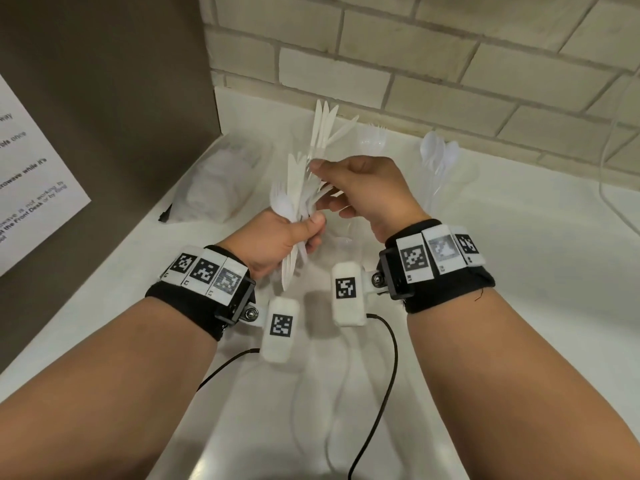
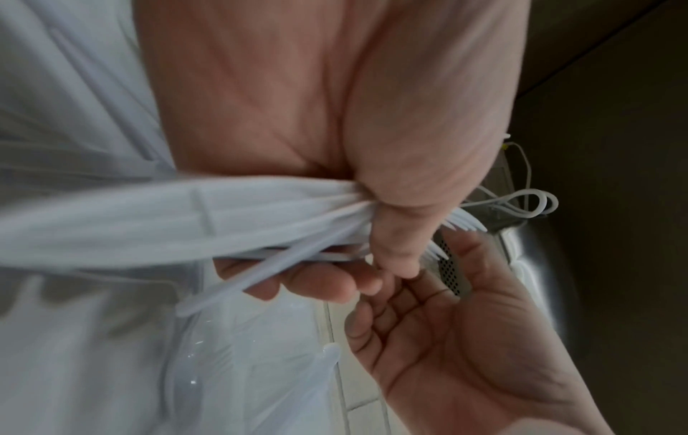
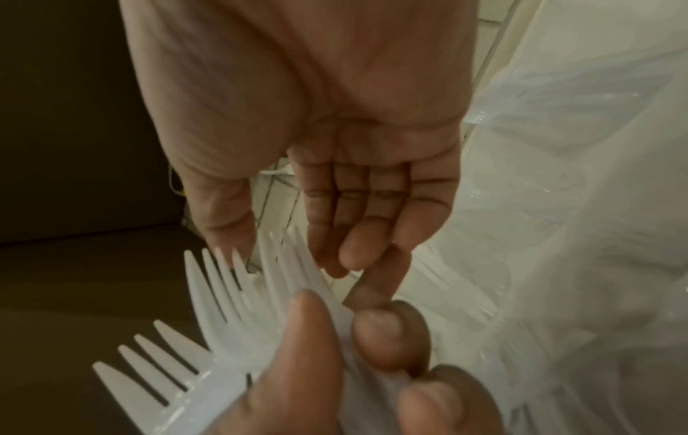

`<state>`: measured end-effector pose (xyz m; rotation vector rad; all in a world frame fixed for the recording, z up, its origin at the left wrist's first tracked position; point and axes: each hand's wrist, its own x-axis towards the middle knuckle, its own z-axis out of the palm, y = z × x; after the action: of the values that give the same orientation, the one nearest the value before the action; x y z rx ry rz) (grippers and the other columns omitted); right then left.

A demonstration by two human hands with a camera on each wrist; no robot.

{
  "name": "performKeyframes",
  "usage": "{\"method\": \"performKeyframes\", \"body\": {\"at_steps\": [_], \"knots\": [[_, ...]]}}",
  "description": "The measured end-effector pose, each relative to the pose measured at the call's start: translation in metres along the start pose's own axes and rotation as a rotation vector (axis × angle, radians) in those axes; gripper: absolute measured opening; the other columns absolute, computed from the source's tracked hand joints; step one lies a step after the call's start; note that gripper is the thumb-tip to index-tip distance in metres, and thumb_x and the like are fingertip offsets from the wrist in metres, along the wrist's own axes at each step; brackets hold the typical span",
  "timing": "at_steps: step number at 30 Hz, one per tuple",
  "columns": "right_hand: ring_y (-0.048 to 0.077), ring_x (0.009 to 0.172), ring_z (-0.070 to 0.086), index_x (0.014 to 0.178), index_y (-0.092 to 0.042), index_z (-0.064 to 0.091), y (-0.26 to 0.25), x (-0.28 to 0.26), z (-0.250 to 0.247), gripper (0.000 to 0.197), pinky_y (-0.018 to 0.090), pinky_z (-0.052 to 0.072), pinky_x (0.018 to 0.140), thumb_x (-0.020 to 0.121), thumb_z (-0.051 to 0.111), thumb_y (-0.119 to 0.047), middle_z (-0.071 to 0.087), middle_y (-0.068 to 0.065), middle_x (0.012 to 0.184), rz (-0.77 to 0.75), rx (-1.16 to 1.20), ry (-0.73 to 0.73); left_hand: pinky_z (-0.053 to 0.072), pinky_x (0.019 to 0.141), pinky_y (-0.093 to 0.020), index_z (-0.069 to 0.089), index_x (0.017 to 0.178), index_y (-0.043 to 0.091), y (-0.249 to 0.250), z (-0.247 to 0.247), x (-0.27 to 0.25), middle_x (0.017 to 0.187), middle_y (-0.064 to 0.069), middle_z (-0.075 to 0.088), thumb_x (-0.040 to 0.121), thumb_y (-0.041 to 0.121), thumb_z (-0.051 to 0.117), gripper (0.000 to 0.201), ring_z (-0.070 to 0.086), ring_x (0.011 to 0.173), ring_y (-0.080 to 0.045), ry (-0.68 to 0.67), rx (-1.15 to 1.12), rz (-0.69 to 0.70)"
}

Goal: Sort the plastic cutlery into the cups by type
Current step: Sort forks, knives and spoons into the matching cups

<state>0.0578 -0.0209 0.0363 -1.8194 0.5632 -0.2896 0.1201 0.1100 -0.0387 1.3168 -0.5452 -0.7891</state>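
My left hand (image 1: 304, 237) grips a bundle of white plastic cutlery (image 1: 294, 195) by the handles, with forks, knives and a spoon fanned upward. The bundle (image 2: 223, 223) lies blurred across my left palm. My right hand (image 1: 332, 188) reaches over its top with relaxed fingers (image 3: 353, 235) touching the fork heads (image 3: 231, 309), gripping nothing that I can see. Three clear cups stand at the back of the white counter. The left one holds knives (image 1: 323, 133), the middle one forks (image 1: 375, 138), the right one spoons (image 1: 438, 157).
A crumpled clear plastic bag (image 1: 221, 181) lies on the counter left of the hands. A dark appliance with a paper notice (image 1: 34, 174) walls the left side. A brick wall (image 1: 450, 64) stands behind. A white cable (image 1: 613, 202) hangs at right, and black cables (image 1: 391, 358) trail below the wrists.
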Motion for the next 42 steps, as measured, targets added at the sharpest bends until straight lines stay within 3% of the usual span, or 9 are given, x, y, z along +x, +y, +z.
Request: {"method": "performKeyframes", "body": {"at_steps": [2,5,7,13,18,23,33,38,42], "knots": [[0.012,0.057,0.064,0.084,-0.010,0.071,0.000,-0.001,0.001,0.028,0.028,0.048,0.061,0.080,0.071,-0.038,0.074,0.006,0.073,0.021,-0.014,0.007,0.040,0.072,-0.047,0.062,0.100,-0.001,-0.003,0.000,0.000,0.083,-0.018,0.054,0.073,0.038,0.069,0.048,0.052,0.067,-0.022,-0.018,0.015,0.018],[0.010,0.050,0.062,0.077,-0.009,0.068,-0.002,-0.004,-0.001,0.016,0.018,0.045,0.051,0.086,0.065,-0.021,0.070,0.003,0.067,0.002,0.011,0.037,0.045,0.069,-0.041,0.062,0.100,0.006,-0.007,-0.001,0.001,0.079,-0.009,0.059,0.079,0.033,0.067,0.035,0.056,0.064,-0.020,-0.045,0.006,0.014],[0.008,0.044,0.061,0.072,-0.008,0.065,-0.003,-0.006,-0.002,0.018,0.012,0.042,0.043,0.088,0.061,-0.015,0.066,0.002,0.067,-0.019,0.068,0.066,0.049,0.064,-0.035,0.057,0.111,-0.002,-0.006,0.000,0.001,0.077,-0.004,0.061,0.082,0.026,0.060,0.040,0.057,0.063,-0.018,-0.058,-0.013,0.016],[0.009,0.055,0.059,0.079,-0.013,0.069,0.004,-0.006,0.003,0.021,0.020,0.044,0.054,0.085,0.066,-0.033,0.066,-0.005,0.063,0.030,0.016,0.039,0.048,0.065,-0.035,0.055,0.116,-0.004,-0.003,0.000,0.001,0.080,-0.003,0.062,0.084,0.026,0.058,0.044,0.057,0.066,-0.019,-0.088,-0.001,-0.001],[-0.002,0.040,0.054,0.066,-0.012,0.053,0.003,-0.006,0.000,0.028,0.009,0.040,0.041,0.092,0.059,-0.022,0.058,-0.008,0.057,0.005,0.039,0.072,0.049,0.062,-0.034,0.054,0.122,-0.001,-0.009,0.000,0.000,0.079,-0.003,0.062,0.083,0.026,0.060,0.047,0.058,0.068,-0.020,-0.113,-0.017,-0.039],[-0.003,0.043,0.057,0.078,-0.013,0.057,0.005,-0.009,0.005,0.022,0.008,0.040,0.040,0.094,0.057,-0.028,0.062,-0.004,0.069,0.022,0.046,0.015,0.049,0.061,-0.033,0.061,0.108,0.013,-0.008,-0.001,0.002,0.076,-0.001,0.062,0.083,0.026,0.059,0.028,0.057,0.065,-0.017,-0.115,-0.012,-0.021],[0.010,0.057,0.063,0.093,-0.013,0.059,0.003,-0.008,0.000,0.019,0.010,0.041,0.039,0.098,0.047,-0.027,0.073,0.000,0.083,0.074,0.237,0.078,0.048,0.060,-0.033,0.056,0.117,-0.009,-0.010,0.000,0.000,0.079,-0.005,0.059,0.084,0.028,0.059,0.050,0.054,0.065,-0.017,-0.113,0.070,0.001],[0.008,0.060,0.062,0.086,-0.013,0.061,0.010,-0.008,0.005,0.021,0.012,0.045,0.045,0.097,0.048,-0.024,0.067,-0.003,0.076,0.088,0.163,0.026,0.047,0.061,-0.033,0.062,0.091,0.006,-0.008,0.003,-0.001,0.077,-0.010,0.057,0.091,0.023,0.059,0.017,0.052,0.064,-0.018,-0.106,0.097,0.008],[0.022,0.067,0.064,0.091,-0.010,0.052,0.003,0.002,-0.009,0.019,0.030,0.055,0.067,0.101,0.038,-0.017,0.065,0.005,0.064,0.050,0.510,0.205,0.047,0.062,-0.031,0.061,0.112,-0.005,-0.012,0.004,-0.004,0.071,0.002,0.060,0.095,0.018,0.053,0.029,0.052,0.059,-0.009,-0.125,0.182,0.014]]}}
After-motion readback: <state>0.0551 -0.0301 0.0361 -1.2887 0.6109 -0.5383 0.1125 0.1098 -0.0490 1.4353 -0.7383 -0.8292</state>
